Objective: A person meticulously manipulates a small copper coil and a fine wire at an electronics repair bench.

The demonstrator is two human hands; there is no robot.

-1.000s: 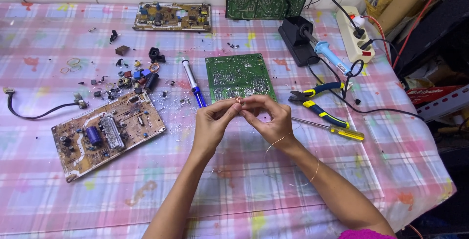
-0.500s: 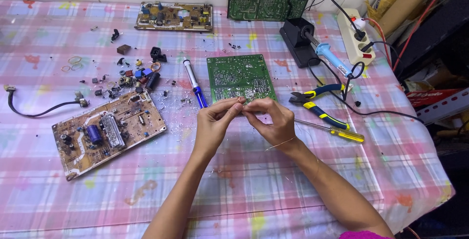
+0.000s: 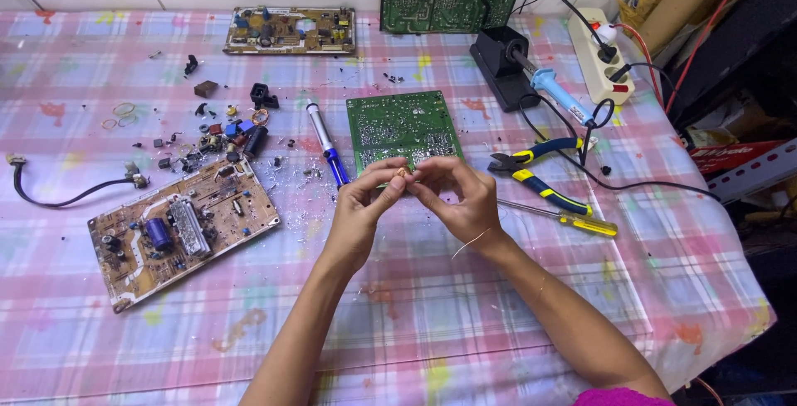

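I pinch a small part [image 3: 404, 173] between both hands: left hand [image 3: 363, 207], right hand [image 3: 459, 198]. It looks light and fragile; grip its body, near the green board [image 3: 403, 124].

The table [image 3: 100, 339] wears a pink, blue and white plaid cloth flecked with orange and yellow stains. A green circuit board [image 3: 403, 126] lies at its middle, a tan-brown board [image 3: 184, 230] with a blue capacitor to the left. The soldering iron [image 3: 558, 95] has a light blue grip, the pliers [image 3: 538, 173] yellow-and-navy handles, the screwdriver [image 3: 559, 217] a yellow handle, the power strip [image 3: 599, 64] cream.
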